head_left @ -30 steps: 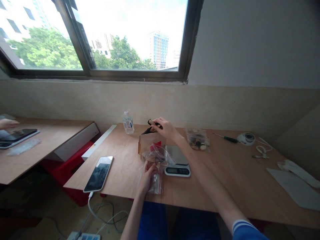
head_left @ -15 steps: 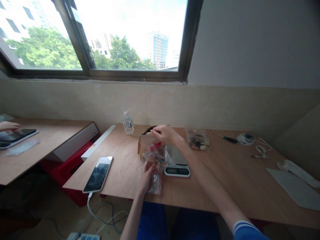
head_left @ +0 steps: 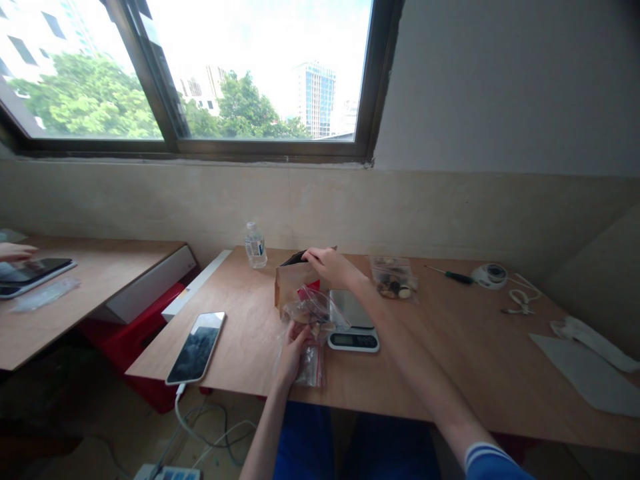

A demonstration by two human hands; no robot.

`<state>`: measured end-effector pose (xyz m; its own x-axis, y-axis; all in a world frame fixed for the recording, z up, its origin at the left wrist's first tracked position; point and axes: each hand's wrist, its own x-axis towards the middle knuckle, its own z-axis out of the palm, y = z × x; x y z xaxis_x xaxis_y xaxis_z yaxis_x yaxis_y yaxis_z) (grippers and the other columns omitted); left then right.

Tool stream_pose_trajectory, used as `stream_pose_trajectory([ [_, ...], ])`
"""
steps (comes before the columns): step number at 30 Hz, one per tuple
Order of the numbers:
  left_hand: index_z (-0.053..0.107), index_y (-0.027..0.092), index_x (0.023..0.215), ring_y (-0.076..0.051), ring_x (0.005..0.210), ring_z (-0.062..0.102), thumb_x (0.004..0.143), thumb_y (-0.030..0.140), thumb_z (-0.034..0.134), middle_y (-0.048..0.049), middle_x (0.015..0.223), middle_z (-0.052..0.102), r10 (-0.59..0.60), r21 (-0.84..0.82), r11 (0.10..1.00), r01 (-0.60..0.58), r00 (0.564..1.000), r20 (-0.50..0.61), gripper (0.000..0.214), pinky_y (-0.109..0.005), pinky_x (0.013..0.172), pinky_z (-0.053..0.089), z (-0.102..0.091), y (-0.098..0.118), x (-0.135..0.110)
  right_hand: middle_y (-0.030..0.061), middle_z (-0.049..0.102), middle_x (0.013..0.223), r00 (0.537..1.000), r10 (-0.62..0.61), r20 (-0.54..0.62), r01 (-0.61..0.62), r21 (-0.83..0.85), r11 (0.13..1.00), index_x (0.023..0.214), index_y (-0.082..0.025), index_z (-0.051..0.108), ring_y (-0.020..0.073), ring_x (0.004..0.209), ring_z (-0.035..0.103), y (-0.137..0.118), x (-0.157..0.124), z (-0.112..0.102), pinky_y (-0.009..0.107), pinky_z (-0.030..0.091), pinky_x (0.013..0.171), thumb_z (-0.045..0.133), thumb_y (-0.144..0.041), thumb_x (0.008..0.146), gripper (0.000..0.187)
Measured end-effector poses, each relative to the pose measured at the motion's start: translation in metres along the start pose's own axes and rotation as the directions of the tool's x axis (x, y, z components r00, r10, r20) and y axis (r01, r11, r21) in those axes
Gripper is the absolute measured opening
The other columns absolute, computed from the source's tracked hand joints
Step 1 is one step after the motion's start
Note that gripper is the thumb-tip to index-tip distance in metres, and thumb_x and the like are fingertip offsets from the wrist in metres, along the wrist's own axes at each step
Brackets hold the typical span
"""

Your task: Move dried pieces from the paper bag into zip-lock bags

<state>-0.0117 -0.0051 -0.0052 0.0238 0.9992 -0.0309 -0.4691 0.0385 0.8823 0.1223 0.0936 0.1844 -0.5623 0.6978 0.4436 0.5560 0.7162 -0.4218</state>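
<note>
My left hand is closed on a clear zip bag with a red seal strip, holding it up near the table's front edge. Small brownish pieces show inside the bag. My right hand reaches over the open top of a brown paper bag standing behind the zip bag. Its fingers are curled at the bag's dark opening; I cannot make out what they pinch. A small digital scale lies just right of the zip bag.
A phone on a cable lies at the front left of the wooden table. Behind stand a water bottle, a second filled zip bag, a screwdriver and a tape roll. Another person's hand rests at the neighbouring desk.
My right hand held a dark object above the paper bag a second ago. It has since dropped to the bag's opening, and the object is out of sight. My left hand stayed put.
</note>
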Motion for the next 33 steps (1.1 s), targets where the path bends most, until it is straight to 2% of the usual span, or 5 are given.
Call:
stream_pose_trajectory([
  [7,0.059,0.02,0.104,-0.012,0.067,0.058,0.071,0.036,0.07,-0.0011,0.086,0.063,0.0,0.007,1.0,0.0,1.0,-0.01,0.039,-0.023,0.061,0.048,0.0,0.0,0.001,0.0037,0.061,0.083,0.905,0.112,-0.411,-0.021,0.22,0.975,0.083,-0.017,0.06,0.0152,0.079,0.057,-0.012,-0.031,-0.003,0.026,0.044,0.074,0.04,-0.011,0.082,0.021],
  [14,0.062,0.019,0.097,-0.011,0.071,0.059,0.075,0.032,0.068,-0.0017,0.086,0.064,0.02,-0.032,0.999,-0.019,0.999,0.033,0.026,-0.021,0.064,0.047,0.004,0.006,-0.003,0.0036,0.067,0.079,0.961,0.247,0.129,-0.276,0.336,0.901,0.077,-0.016,0.065,0.0154,0.074,0.061,0.001,-0.093,0.032,0.025,0.046,0.07,0.042,-0.006,0.08,0.025],
  [21,0.063,0.017,0.081,-0.01,0.064,0.058,0.07,0.029,0.072,-0.0009,0.076,0.065,0.038,-0.047,0.998,-0.038,0.999,-0.009,0.019,-0.021,0.062,0.045,0.001,0.005,-0.003,0.0085,0.064,0.113,0.973,0.065,0.223,-0.144,0.358,0.923,0.109,-0.017,0.063,0.0225,0.104,0.058,-0.004,-0.099,0.052,0.033,0.043,0.092,0.051,-0.026,0.089,0.024],
  [25,0.064,0.016,0.082,-0.011,0.066,0.059,0.065,0.024,0.074,-0.0018,0.078,0.066,0.07,-0.032,0.997,-0.071,0.997,-0.046,0.021,-0.021,0.063,0.046,-0.001,0.003,-0.003,0.0095,0.064,0.114,0.931,0.067,0.359,-0.205,0.36,0.91,0.116,-0.017,0.06,0.024,0.101,0.06,-0.009,-0.098,0.053,0.033,0.046,0.086,0.058,-0.033,0.085,0.035],
  [33,0.061,0.017,0.078,-0.009,0.062,0.055,0.065,0.025,0.074,0.0017,0.072,0.062,0.087,-0.075,0.993,-0.093,0.993,-0.082,0.02,-0.019,0.061,0.044,-0.001,0.003,-0.002,0.0063,0.067,0.098,0.946,0.168,0.279,-0.291,0.493,0.82,0.1,-0.016,0.067,0.0199,0.084,0.061,0.002,-0.104,0.063,0.028,0.047,0.072,0.062,-0.03,0.081,0.024],
])
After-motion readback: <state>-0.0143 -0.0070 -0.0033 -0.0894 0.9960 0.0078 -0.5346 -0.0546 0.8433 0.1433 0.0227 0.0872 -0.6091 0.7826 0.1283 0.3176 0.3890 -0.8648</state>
